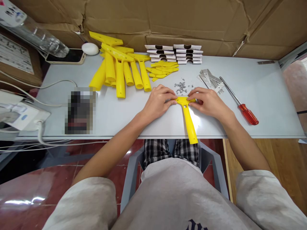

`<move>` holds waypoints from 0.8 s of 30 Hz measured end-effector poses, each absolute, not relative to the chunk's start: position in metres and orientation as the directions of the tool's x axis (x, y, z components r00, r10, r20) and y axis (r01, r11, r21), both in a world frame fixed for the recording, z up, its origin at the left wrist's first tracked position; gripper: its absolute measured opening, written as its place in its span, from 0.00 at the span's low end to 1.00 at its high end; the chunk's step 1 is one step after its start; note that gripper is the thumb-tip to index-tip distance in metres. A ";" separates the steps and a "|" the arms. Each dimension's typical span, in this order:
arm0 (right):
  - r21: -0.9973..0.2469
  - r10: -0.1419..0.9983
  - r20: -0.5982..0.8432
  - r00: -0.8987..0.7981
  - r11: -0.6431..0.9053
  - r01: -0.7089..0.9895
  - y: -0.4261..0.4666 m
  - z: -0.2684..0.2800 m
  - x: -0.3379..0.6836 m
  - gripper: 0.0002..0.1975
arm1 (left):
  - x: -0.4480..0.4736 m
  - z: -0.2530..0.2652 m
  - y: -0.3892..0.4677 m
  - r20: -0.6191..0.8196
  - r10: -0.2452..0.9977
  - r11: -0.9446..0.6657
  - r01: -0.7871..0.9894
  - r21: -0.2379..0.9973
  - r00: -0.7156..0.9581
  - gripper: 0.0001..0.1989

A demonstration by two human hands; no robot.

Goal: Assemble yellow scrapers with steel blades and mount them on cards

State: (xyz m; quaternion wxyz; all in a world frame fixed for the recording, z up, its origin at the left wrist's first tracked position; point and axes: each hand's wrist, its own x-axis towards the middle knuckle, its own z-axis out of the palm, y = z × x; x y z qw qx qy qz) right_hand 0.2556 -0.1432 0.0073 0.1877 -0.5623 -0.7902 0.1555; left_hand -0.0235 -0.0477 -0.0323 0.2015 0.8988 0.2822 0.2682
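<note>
A yellow plastic scraper handle [189, 123] lies before me, its wide head away from me and its round grip jutting over the table's front edge. My left hand [158, 100] pinches the left end of the head. Opposite it, my right hand [208, 101] has its thumb and fingers closed on the right end. Just beyond the head is a pile of small screws [181, 87]. Several flat yellow plastic pieces [164, 68] lie behind my left hand. Metal blades [209, 79] and a screwdriver [249, 114] with a red handle rest to the right.
More yellow scraper handles [120, 75] are heaped at the back left. Stacked white paper packets [188, 54] stand by the cardboard [192, 19]. On the left are a phone [66, 57], a water bottle [40, 35], a power strip [28, 113] with cables and a blurred-out dark object [79, 111].
</note>
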 end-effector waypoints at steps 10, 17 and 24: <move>-0.455 0.950 0.139 -0.279 0.312 0.834 -0.142 0.003 0.258 0.15 | -0.023 -0.033 -0.049 0.403 0.613 -0.775 0.420 0.472 0.680 0.11; -0.462 0.959 0.147 -0.244 0.284 0.840 -0.140 0.000 0.256 0.15 | -0.021 -0.033 -0.048 0.409 0.623 -0.774 0.447 0.449 0.667 0.09; -0.464 0.958 0.146 -0.245 0.285 0.838 -0.142 0.002 0.257 0.15 | -0.022 -0.032 -0.049 0.440 0.616 -0.783 0.443 0.437 0.654 0.08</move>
